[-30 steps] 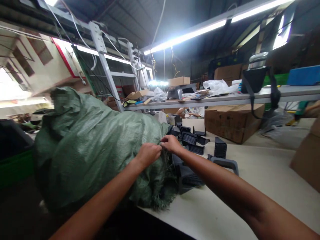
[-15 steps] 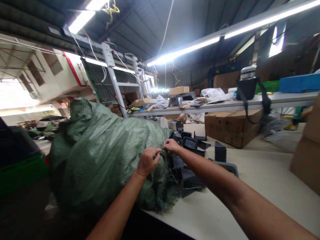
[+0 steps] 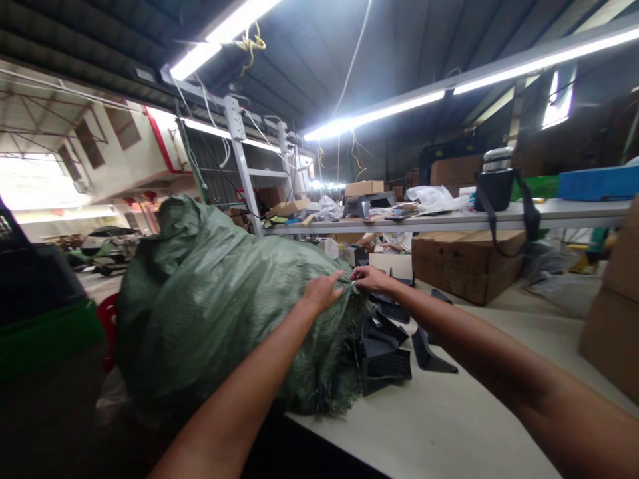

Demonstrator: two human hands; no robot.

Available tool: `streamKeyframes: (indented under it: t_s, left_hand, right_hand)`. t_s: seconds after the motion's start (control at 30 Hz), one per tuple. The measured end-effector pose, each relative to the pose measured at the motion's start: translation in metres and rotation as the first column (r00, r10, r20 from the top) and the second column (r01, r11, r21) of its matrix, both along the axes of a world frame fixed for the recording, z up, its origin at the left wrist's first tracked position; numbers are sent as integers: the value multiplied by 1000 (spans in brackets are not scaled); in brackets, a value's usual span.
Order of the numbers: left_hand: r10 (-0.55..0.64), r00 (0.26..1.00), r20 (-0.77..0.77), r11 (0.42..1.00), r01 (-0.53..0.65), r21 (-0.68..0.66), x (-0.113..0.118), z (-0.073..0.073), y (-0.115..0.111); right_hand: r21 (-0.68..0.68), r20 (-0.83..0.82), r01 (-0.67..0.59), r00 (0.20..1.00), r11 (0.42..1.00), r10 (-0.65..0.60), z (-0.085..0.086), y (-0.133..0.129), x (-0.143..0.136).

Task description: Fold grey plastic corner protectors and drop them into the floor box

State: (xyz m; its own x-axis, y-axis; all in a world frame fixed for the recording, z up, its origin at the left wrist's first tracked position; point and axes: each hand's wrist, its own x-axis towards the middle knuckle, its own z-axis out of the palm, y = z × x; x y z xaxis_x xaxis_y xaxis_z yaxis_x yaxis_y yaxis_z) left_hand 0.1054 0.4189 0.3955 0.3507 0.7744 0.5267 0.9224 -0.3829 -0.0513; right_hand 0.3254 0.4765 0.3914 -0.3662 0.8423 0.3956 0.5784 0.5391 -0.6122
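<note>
A large green woven sack (image 3: 210, 299) bulges over the left part of the table, its frayed mouth turned to the right. My right hand (image 3: 373, 279) pinches the upper edge of that mouth. Just left of it, my left hand (image 3: 322, 293) is closed on the gathered sack fabric, its fingertips partly hidden. Dark plastic parts (image 3: 387, 366), angled and ribbed, lie heaped at the sack's mouth. One angled part (image 3: 430, 352) rests apart on the table, below my right forearm.
The pale table (image 3: 479, 406) carries a brown carton (image 3: 462, 266) at the back. A shelf (image 3: 564, 209) above holds a strapped black flask holder (image 3: 494, 191) and a blue bin (image 3: 599, 183). Another carton (image 3: 612, 319) stands at right; a red chair (image 3: 107, 326) is left of the sack.
Both hands have moved up and to the right along the sack's mouth, pulling its edge over part of the heap. One angled dark part now lies separately on the table.
</note>
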Motion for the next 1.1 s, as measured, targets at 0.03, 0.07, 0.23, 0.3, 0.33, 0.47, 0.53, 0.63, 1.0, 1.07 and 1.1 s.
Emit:
streamKeyframes:
  t_s: [0.03,0.07,0.23,0.3,0.33,0.47,0.53,0.63,1.0,1.07,1.1]
  left_hand:
    - [-4,1000,-23,1000,4,-22,2,3,5]
    - [-13,999,-42,999,11,-44,4,6,10]
    - [-43,998,-54,996,38,-77,6,15,28]
    - [-59,998,-30,996,57,-68,5,18,31]
    - [-71,997,-18,995,69,-65,4,19,31]
    - [-120,993,24,991,121,-52,5,25,31]
    - [-127,991,47,991,129,-35,7,27,31]
    - [-122,989,80,992,122,-3,12,29,30]
    - [-195,972,134,981,196,11,6,31,37]
    - [-203,969,140,979,205,-3,2,28,42]
    - [-202,969,143,979,206,-8,1,27,44]
  right_hand:
    - [14,20,-5,1000,1000,5,0,-1,-1]
    - [29,41,-6,999,1000,5,0,-2,-1]
    - [130,118,8,993,991,-24,0,-14,-2]
    - [174,108,7,994,985,-26,0,-22,0]
    - [190,96,5,995,982,-23,-1,-27,3]
    - [195,29,10,999,981,-16,-3,-39,15]
    - [183,-20,39,999,982,-35,-1,-39,20]
    - [176,-82,113,992,978,-100,2,-34,19]
    - [288,-37,318,946,903,-321,-11,-32,-12]
    - [289,-59,325,945,901,-322,-12,-35,-10]
    - [288,-79,323,946,901,-314,-12,-38,-7]
